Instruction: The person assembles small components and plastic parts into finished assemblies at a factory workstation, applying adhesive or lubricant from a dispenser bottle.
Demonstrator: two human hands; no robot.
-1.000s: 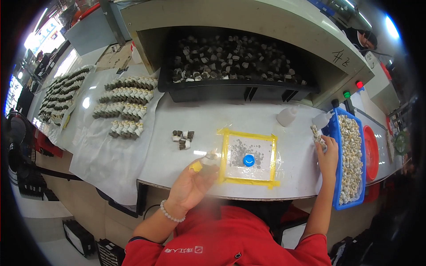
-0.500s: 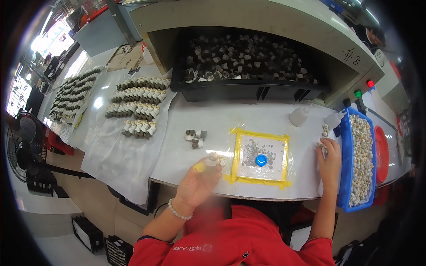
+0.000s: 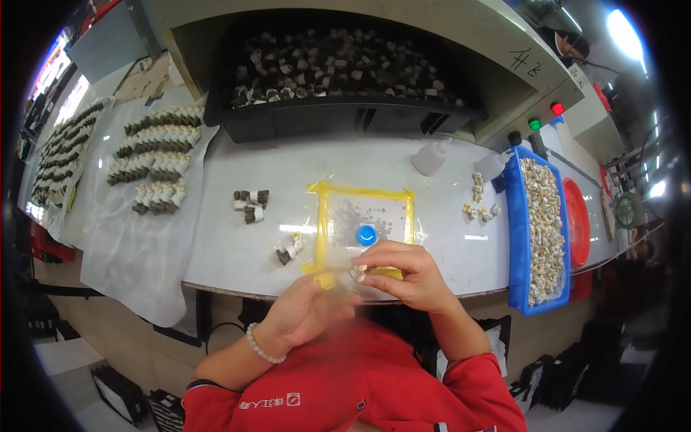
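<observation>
My left hand (image 3: 309,306) is closed, its fingers curled and partly smeared; a pale yellow patch shows near the thumb. What it grips, if anything, I cannot make out. Close against its fingertips, my right hand (image 3: 414,277) pinches a small cream figurine part (image 3: 359,271) between thumb and fingers. Both hands are at the table's front edge, by the yellow-taped square (image 3: 319,223). Inside that square sits a round blue cap (image 3: 366,235). A small figurine (image 3: 291,248) with a dark base lies left of the tape. Several dark-and-white base pieces (image 3: 250,204) lie farther left.
Cream parts fill the blue bin (image 3: 515,237) at right; several loose ones (image 3: 477,189) lie beside two white squeeze bottles (image 3: 430,157). A black tray (image 3: 309,119) of base pieces stands at the back under a shelf. Rows of figurines (image 3: 155,155) cover plastic sheeting at left.
My right hand has come from beside the blue bin to my left hand, now with a cream part. My left hand has drawn back from the figurine left on the table. The view has shifted.
</observation>
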